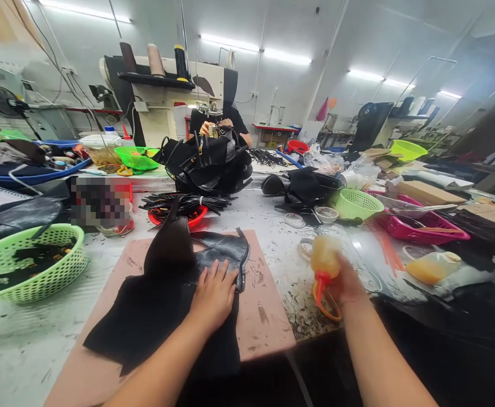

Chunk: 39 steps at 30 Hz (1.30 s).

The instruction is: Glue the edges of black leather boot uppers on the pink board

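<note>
My left hand (215,291) lies flat, fingers stretched, on a black leather piece (222,249) with a stitched or zippered edge. It joins or overlaps a larger spread of black material (158,322), with a curved part standing up at the back. All of this rests on a pinkish-brown work mat (264,311). Over to the right, my right hand (351,282) is wrapped round a squeeze bottle (326,254) of yellowish liquid, its red nozzle tilted downward. The bottle is above the table, close to an orange-handled tool (330,311), and slightly blurred.
A light green basket (60,274) with black scraps stands left. Behind the mat, a red bowl (196,220) carries black strips. Black bags or uppers (209,164) are piled beyond, where another person sits at a sewing machine (175,107). A magenta basket (438,232) is at right.
</note>
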Available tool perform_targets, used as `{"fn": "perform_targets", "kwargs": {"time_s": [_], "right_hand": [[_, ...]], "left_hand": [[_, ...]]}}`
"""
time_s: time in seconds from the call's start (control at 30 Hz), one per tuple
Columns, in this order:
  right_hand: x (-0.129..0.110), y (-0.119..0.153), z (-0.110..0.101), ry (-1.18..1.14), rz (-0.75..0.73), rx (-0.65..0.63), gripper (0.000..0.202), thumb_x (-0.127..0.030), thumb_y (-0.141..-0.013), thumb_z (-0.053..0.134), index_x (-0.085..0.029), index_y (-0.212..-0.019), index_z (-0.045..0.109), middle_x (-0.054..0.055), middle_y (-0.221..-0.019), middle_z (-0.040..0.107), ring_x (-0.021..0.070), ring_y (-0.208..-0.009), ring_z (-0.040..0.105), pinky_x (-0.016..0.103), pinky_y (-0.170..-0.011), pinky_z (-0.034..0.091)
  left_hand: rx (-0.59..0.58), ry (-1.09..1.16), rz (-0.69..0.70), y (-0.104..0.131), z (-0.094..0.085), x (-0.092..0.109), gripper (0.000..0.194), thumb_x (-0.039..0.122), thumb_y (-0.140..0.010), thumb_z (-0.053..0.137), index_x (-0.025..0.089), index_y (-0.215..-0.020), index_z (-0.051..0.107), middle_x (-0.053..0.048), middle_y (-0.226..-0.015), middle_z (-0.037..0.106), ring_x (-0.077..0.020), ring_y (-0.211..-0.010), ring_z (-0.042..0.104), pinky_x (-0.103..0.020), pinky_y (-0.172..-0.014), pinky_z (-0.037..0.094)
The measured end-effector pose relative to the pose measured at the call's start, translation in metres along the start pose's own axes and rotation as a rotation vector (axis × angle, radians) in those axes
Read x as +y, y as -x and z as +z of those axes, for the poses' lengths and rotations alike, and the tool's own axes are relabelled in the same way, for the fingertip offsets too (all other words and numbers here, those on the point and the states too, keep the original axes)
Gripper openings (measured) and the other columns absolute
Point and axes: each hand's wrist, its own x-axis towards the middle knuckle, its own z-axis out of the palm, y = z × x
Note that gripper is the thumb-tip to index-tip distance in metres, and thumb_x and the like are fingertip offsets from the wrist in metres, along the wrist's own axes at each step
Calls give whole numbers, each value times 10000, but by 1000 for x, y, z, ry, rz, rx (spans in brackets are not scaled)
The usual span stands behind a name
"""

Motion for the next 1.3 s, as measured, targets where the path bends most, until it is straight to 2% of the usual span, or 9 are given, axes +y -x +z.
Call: {"fn": "perform_targets", "kwargs": {"time_s": [0.07,0.13,0.3,0.47,0.67,0.97,1.13,1.3], "right_hand": [[2,7,11,-295,-87,36,444,-606,-645,564,-219,-863,567,39,-807,637,175,-650,600,233,-409,438],[3,13,28,-435,-121,25,474,-585,-601,637,-234,-914,573,35,-896,637,168,-693,604,211,-408,444],[6,11,72,-393,-181,78,519,-425,-476,778,-224,-911,580,18,-867,631,155,-710,595,220,-492,500],[10,0,92,-272,-238,170,478,-388,-469,773,-185,-861,590,17,-783,624,161,-684,589,239,-482,497],[15,-4,100,-259,-225,206,485,-372,-455,781,-158,-853,606,22,-769,636,153,-664,598,228,-476,496],[22,-8,98,-210,-262,200,495,-325,-481,775,-158,-917,610,30,-777,649,156,-675,603,228,-488,505],[23,-9,98,-223,-279,220,514,-357,-505,766,-163,-953,603,30,-783,646,155,-682,604,225,-490,506],[24,-11,97,-212,-278,218,537,-321,-473,780,-159,-953,601,18,-740,640,151,-658,594,227,-489,503]], "left_hand": [[19,1,9,0,1,-1,373,191,-862,404,247,-1211,524,-72,-1361,442,-277,-1278,346,-492,-1034,298],[24,-2,19,-1,3,-2,376,197,-862,401,246,-1213,526,-74,-1358,445,-282,-1272,355,-493,-1031,303],[46,-9,51,-1,8,-5,398,188,-844,404,230,-1221,524,-93,-1356,441,-302,-1267,359,-518,-1019,310],[96,-7,62,-1,16,-8,403,194,-835,412,261,-1215,526,-78,-1349,454,-294,-1263,369,-514,-1013,315],[104,3,70,-1,19,-9,414,206,-827,415,265,-1223,518,-71,-1356,445,-285,-1264,369,-503,-1004,326],[101,32,64,-1,19,-9,411,215,-834,404,252,-1228,516,-75,-1363,433,-286,-1272,356,-504,-1016,302],[111,9,66,-1,19,-9,408,212,-831,417,270,-1220,522,-66,-1356,445,-282,-1263,371,-495,-1010,317],[107,19,63,-1,17,-7,412,200,-826,420,256,-1219,528,-77,-1355,439,-291,-1261,372,-507,-1007,320]]}}
